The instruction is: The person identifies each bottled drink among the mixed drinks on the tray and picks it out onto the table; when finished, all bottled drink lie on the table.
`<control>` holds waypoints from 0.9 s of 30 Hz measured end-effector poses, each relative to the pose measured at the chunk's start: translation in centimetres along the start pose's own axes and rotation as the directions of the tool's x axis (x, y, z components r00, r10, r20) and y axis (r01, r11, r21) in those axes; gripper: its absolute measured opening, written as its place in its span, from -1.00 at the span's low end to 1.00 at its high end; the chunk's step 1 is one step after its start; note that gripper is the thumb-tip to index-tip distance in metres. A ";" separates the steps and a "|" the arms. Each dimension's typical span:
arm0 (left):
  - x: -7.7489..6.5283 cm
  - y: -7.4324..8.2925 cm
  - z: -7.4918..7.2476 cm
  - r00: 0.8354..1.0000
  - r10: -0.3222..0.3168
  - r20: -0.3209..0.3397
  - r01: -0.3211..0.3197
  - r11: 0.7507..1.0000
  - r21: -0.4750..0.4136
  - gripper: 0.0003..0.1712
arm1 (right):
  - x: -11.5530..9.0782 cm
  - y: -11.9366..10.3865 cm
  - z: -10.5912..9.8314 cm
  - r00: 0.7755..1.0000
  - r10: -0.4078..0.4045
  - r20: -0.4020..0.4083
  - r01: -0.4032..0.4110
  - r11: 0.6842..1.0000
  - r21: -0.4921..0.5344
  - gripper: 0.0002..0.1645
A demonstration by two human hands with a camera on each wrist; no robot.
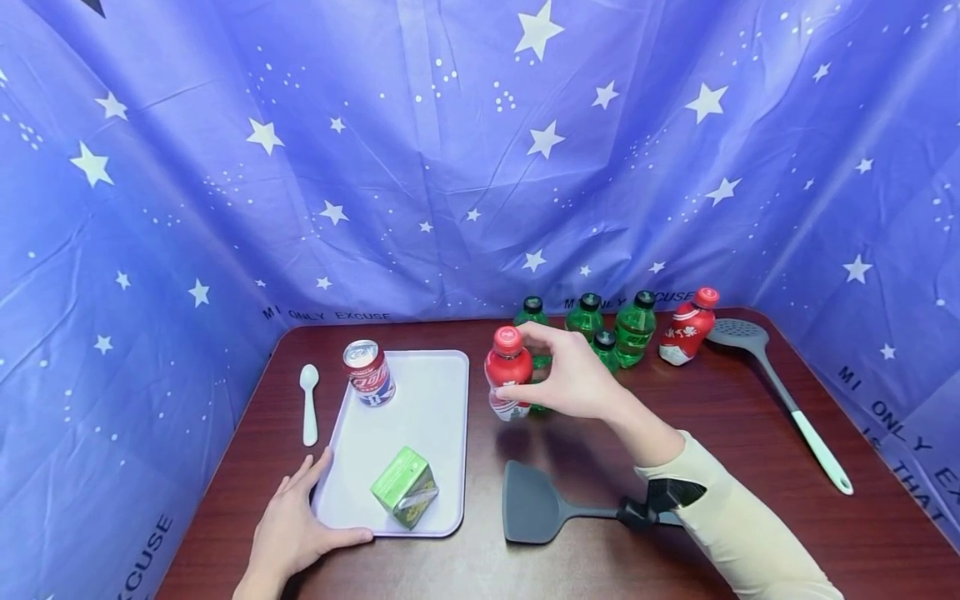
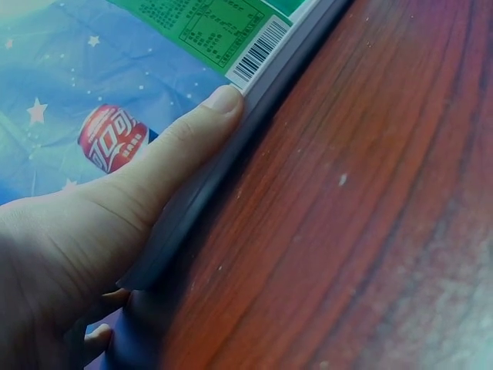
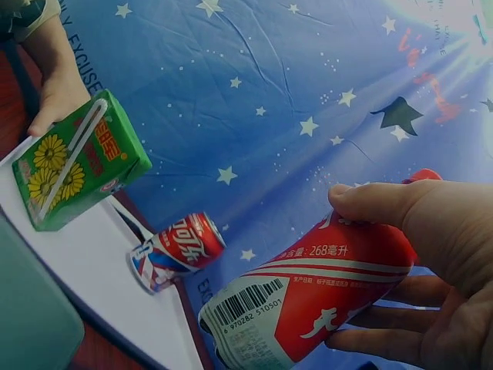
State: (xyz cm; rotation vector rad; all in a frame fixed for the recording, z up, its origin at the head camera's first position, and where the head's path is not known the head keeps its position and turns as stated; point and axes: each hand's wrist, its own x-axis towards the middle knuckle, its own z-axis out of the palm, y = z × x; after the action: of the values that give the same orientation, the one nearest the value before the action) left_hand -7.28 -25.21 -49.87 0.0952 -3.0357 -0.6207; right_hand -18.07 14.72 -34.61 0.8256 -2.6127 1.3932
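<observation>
My right hand (image 1: 573, 375) grips a small red plastic bottle (image 1: 508, 367) between thumb and fingers, just right of the tray. The bottle is nearly upright; whether its base touches the table I cannot tell. At the near left corner of the white tray (image 1: 427, 408), my left hand (image 1: 288, 517) holds the rim, its thumb along the front edge and its fingers on the left side. A red cola can (image 1: 370, 375) stands at the tray's far left. Near the front of the tray sits a green drink carton (image 1: 405, 483) with a straw on its side, also seen in the right wrist view.
Several green bottles (image 1: 636, 333) with black caps stand at the back, some partly behind my right hand. Beside them is another red bottle (image 1: 688, 329). A skimmer (image 1: 783, 396) lies far right, a grey spatula (image 1: 532, 504) in front, a white spoon (image 1: 309, 404) left of the tray.
</observation>
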 end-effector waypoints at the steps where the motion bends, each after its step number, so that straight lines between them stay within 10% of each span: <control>1: 0.0 0.0 0.0 1.000 0.001 -0.003 -0.001 1.000 -0.001 0.65 | -0.2 0.1 -0.2 1.000 0.005 -0.001 -0.005 1.000 0.001 -0.26; 9: 0.1 0.0 0.0 1.000 0.007 -0.009 -0.007 1.000 0.000 0.66 | -2.1 1.0 -1.4 0.999 0.036 0.001 -0.036 0.993 0.114 -0.23; 27: 0.0 -0.3 0.3 1.000 0.002 -0.015 -0.002 1.000 -0.003 0.65 | -6.4 3.6 -4.8 0.994 0.083 -0.077 -0.083 0.997 0.004 -0.29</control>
State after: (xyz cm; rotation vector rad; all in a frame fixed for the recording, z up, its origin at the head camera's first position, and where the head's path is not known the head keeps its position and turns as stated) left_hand -7.23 -25.33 -50.24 0.0956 -3.0205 -0.6212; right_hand -15.28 22.86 -36.42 0.6566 -2.6166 1.4160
